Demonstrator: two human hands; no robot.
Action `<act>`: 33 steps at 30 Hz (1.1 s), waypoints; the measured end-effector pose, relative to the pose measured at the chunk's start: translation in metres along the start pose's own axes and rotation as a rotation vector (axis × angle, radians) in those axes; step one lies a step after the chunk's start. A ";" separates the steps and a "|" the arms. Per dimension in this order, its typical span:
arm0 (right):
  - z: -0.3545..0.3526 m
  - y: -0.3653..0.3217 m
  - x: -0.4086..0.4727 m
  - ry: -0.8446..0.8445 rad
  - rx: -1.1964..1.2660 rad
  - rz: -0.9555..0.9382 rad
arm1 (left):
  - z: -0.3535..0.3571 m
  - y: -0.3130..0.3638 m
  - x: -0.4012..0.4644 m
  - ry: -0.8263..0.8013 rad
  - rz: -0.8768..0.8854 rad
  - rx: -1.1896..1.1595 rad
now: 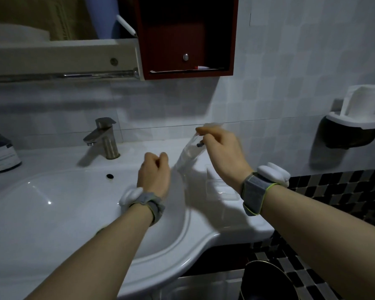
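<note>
The white sink [52, 213] takes up most of the view. A red wall cabinet [188, 40] hangs above its back right corner, and a tissue holder [353, 128] is on the wall well off to the sink's right. The faucet [105, 138] stands on the sink's back rim.

The left hand [154, 172] hovers over the sink's right rim with its fingers curled in, and I can't see anything in them. The right hand [221, 152] is above the sink's right-hand ledge, thumb and fingertips pinching the top of a thin clear plastic bag [187, 154] that hangs down toward that ledge. It's pretty blurry, so I can't tell what the small dark bit at the pinch is.

My worry is that it's a one-handed pinch on slick film. A quick tug could slip it loose and drop the bag into the sink bowl.
</note>
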State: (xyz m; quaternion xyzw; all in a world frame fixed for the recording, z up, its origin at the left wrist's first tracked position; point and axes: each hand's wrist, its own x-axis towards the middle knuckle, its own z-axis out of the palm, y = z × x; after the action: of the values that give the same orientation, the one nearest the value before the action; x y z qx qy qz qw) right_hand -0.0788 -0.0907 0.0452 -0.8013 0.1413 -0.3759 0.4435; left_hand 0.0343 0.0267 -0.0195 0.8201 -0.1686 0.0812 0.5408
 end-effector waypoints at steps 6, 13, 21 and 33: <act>0.023 -0.006 -0.018 -0.061 -0.051 -0.050 | -0.005 -0.020 0.009 -0.329 -0.412 -0.379; 0.051 -0.013 -0.028 -0.151 -0.004 -0.110 | -0.004 -0.048 0.009 -0.442 -0.614 -0.485; 0.084 -0.004 -0.015 -0.031 -0.114 -0.177 | -0.011 -0.073 0.029 -0.211 -0.616 -0.627; 0.098 0.008 0.020 -0.562 -0.386 0.166 | -0.015 -0.101 0.062 -0.100 -0.429 -0.491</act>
State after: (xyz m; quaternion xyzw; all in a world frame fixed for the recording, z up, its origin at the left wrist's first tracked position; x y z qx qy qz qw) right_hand 0.0067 -0.0470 0.0165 -0.9283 0.1469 -0.0697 0.3345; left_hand 0.1299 0.0646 -0.0811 0.6850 -0.0330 -0.1178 0.7182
